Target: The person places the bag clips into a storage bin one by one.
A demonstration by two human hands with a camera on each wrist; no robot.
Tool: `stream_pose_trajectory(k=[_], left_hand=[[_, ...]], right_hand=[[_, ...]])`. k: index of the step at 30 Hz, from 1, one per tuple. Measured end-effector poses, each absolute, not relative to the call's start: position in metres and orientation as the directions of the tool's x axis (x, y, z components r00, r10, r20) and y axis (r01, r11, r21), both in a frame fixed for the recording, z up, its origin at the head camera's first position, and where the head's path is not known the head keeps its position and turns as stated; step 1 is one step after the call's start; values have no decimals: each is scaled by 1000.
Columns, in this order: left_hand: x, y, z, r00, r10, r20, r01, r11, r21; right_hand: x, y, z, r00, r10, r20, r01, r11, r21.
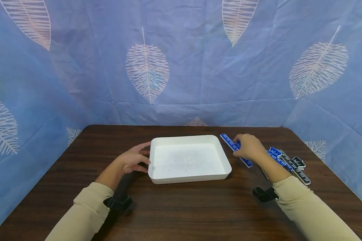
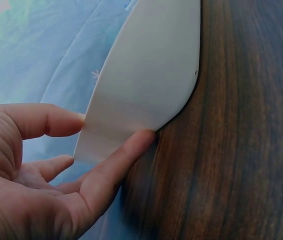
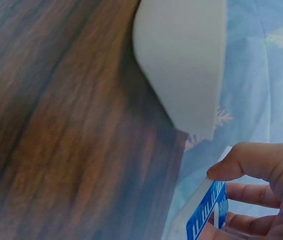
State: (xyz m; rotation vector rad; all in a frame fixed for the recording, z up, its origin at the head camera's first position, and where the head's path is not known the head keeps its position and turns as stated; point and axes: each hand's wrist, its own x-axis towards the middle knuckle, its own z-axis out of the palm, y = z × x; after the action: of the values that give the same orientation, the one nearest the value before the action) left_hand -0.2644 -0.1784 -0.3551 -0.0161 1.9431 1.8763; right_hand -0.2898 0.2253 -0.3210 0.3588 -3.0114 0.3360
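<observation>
A shallow white rectangular tray (image 1: 187,181) lies on the dark wooden table. My left hand (image 1: 135,159) is at the tray's left end, its spread fingertips touching the outer wall, as the left wrist view shows close up. To the right of the tray, my right hand (image 1: 249,147) pinches a blue ruler (image 1: 227,140) with white markings and a shaped blue piece on one side. In the right wrist view the ruler (image 3: 205,217) is held tilted between thumb and fingers, near the tray's wall (image 3: 181,60).
On the right of the table lie another blue ruler (image 1: 285,164) and a black ruler (image 1: 303,177), overlapping, partly behind my right forearm. A blue cloth (image 1: 187,83) with white leaf prints hangs around the table's back and sides.
</observation>
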Motion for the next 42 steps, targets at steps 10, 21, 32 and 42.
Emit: stream_pose_trajectory(k=[10, 21, 32, 42], left_hand=[[-265, -178, -356, -908, 276, -316, -308, 73, 949], [-263, -177, -355, -904, 287, -317, -309, 73, 948], [-266, -177, -359, -913, 262, -311, -303, 72, 950], [-266, -177, -359, -913, 264, -312, -304, 73, 950]], right_hand=[[-281, 210, -307, -957, -268, 113, -287, 932, -221], [-280, 197, -297, -947, -310, 87, -322, 917, -236], [-282, 180, -286, -937, -342, 67, -348, 908, -233], [-284, 161, -281, -933, -353, 61, -358, 907, -222]])
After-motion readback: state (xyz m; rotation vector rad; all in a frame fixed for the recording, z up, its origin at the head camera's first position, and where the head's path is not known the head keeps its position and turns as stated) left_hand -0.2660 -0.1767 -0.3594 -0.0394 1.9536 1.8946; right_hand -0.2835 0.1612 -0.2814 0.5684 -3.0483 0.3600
